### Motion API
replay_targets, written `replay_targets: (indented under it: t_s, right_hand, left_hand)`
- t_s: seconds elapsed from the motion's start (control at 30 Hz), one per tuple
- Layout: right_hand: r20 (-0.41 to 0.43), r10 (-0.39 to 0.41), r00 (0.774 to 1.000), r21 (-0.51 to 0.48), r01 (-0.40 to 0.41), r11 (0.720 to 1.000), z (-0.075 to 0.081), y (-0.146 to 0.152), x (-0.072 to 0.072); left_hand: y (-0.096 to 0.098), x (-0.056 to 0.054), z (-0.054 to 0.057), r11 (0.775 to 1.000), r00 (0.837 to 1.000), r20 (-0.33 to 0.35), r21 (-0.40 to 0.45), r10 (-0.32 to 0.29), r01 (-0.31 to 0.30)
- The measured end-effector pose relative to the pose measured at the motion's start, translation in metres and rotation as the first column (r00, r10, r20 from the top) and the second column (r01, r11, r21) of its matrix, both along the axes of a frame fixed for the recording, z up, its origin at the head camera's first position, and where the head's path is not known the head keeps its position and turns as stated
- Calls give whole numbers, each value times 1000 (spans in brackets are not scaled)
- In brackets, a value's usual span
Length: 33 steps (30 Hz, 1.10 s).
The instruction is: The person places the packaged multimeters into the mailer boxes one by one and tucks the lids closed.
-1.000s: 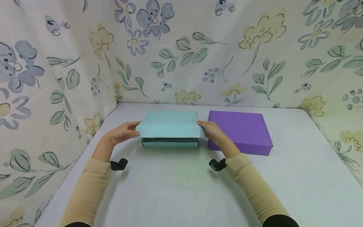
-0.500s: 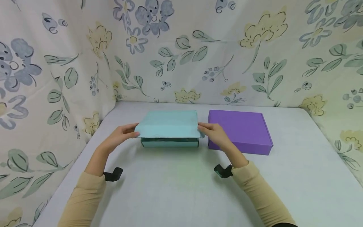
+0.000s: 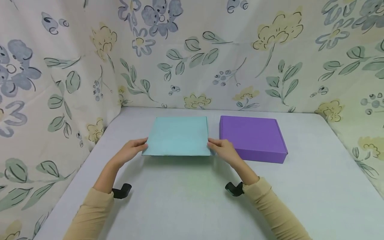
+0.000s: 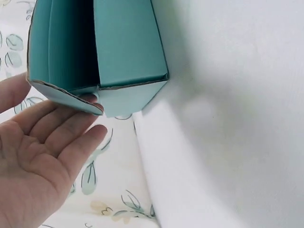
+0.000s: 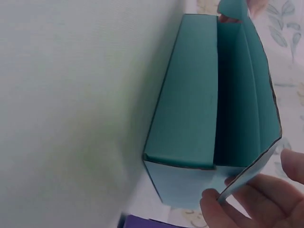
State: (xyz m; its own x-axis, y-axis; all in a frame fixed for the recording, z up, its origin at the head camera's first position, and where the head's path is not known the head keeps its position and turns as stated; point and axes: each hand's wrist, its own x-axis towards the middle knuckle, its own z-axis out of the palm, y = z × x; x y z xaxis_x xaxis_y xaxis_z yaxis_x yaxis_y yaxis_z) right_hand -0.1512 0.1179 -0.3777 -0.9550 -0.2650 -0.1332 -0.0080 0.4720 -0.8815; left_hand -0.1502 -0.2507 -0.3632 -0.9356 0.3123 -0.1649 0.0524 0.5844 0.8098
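A turquoise cardboard box has its hinged lid (image 3: 180,136) tilted down low over it; in the head view the lid hides the front wall. My left hand (image 3: 131,151) holds the lid's left front corner, thumb above and fingers against the side flap (image 4: 64,97). At the opposite corner, my right hand (image 3: 223,151) grips the lid in the same way. Both wrist views show a dark gap between the lid and the front wall (image 5: 187,90). The inside of the box is in shadow.
A closed purple box (image 3: 252,135) lies just right of the turquoise one, close to my right hand. Both stand on a white table (image 3: 186,200). A floral curtain (image 3: 192,66) hangs behind the table and along its left side.
The lid's front edge has come down towards me, both hands moving with it. The front wall, visible below the lid earlier, is now covered in the head view.
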Motion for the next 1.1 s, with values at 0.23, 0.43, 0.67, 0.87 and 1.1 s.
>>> replay_targets:
  t_s: [0.23, 0.43, 0.67, 0.87, 1.1]
  right_hand:
    - [-27, 2, 1000, 31, -2, 1000, -8, -1, 2]
    - [-44, 41, 998, 61, -38, 997, -14, 1, 5]
    - [6, 44, 999, 47, -44, 998, -10, -2, 9]
    - [121, 18, 992, -76, -9, 997, -7, -7, 11]
    - [180, -17, 983, -200, 54, 978, -8, -14, 12]
  left_hand:
    - [5, 4, -3, 998, 1000, -5, -58, 30, -30]
    - [2, 8, -8, 999, 1000, 20, 34, 6, -7]
    - [2, 14, -12, 988, 994, 93, 135, 60, -72]
    - [10, 18, -11, 965, 972, 223, 229, 73, -125]
    - [16, 23, -7, 961, 954, 283, 220, 103, -169]
